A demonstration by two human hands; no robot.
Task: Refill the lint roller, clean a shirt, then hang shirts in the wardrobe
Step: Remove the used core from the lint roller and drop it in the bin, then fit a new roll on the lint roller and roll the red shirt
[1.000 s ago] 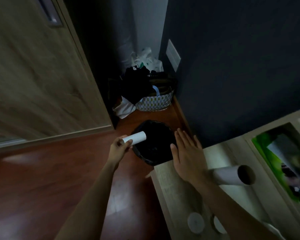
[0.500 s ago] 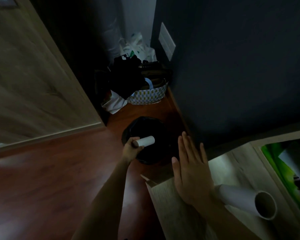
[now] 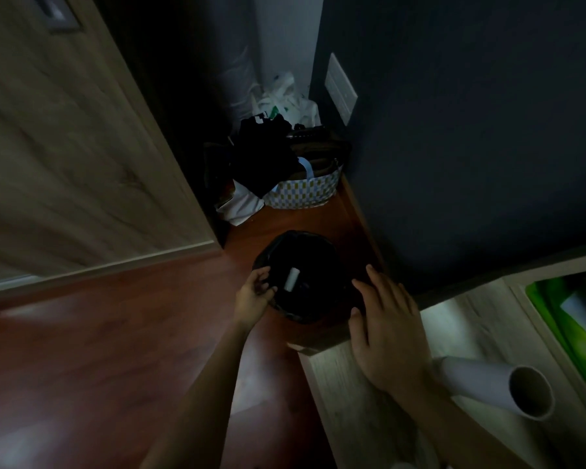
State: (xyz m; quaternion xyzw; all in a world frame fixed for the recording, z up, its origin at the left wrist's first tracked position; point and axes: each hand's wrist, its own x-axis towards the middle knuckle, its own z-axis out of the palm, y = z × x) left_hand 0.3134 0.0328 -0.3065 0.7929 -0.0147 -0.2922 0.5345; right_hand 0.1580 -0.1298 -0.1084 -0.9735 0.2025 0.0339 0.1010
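Note:
A small white cardboard core point(image 3: 291, 279) lies inside the black-lined waste bin point(image 3: 322, 252) on the floor. My left hand point(image 3: 255, 294) hovers at the bin's left rim, fingers apart and empty. Flat on the corner of the pale wooden table point(image 3: 332, 377) rests my right hand point(image 3: 386, 330), fingers spread, holding nothing. A larger white roll point(image 3: 494, 387) lies on the table just right of that hand.
A patterned basket point(image 3: 305, 194) heaped with dark clothes stands in the corner behind the bin, with white plastic bags point(image 3: 285, 103) beyond it. A wooden door point(image 3: 65, 147) fills the left. The dark wall point(image 3: 471, 130) rises on the right. Reddish wooden floor point(image 3: 99, 350) spreads below.
My left hand has let go of the small white core, which now lies in the bin. The right hand has stayed on the table corner.

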